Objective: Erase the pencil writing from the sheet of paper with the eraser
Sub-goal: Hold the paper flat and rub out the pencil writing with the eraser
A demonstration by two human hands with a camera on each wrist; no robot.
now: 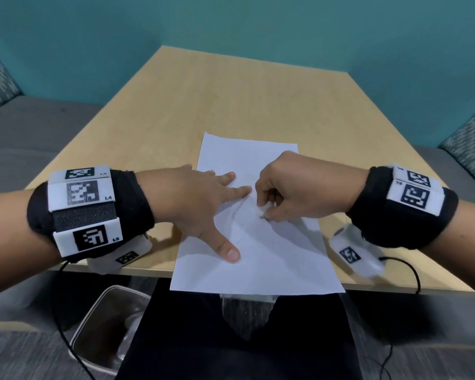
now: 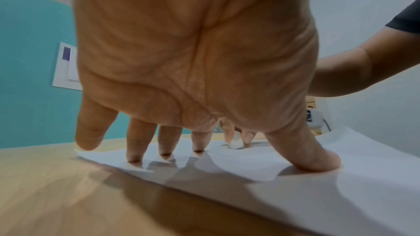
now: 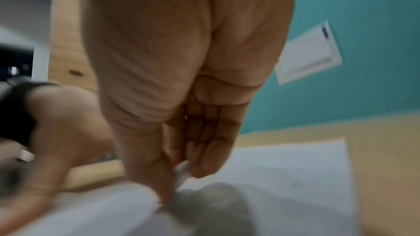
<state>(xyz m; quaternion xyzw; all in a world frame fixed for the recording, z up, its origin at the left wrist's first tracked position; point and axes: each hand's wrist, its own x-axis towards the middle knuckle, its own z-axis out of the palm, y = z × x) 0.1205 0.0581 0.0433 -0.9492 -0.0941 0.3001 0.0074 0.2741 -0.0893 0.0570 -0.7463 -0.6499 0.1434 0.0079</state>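
A white sheet of paper (image 1: 258, 259) lies on the wooden table (image 1: 203, 105), its near edge hanging over the table's front. Faint pencil marks (image 1: 243, 215) show near its middle. My left hand (image 1: 203, 204) lies spread on the sheet's left side, fingertips (image 2: 134, 158) and thumb pressing it flat. My right hand (image 1: 283, 187) pinches a small white eraser (image 1: 262, 209) between thumb and fingers, its tip on the paper beside the left index finger. The eraser (image 2: 236, 144) shows past the left fingers, and the eraser (image 3: 181, 171) is blurred in the right wrist view.
Grey benches with patterned cushions (image 1: 0, 78) flank the table. A metal bin (image 1: 107, 327) stands on the floor below the table's front left. Cables (image 1: 414, 275) hang from both wrist cameras. A teal wall (image 1: 258, 23) stands behind the table.
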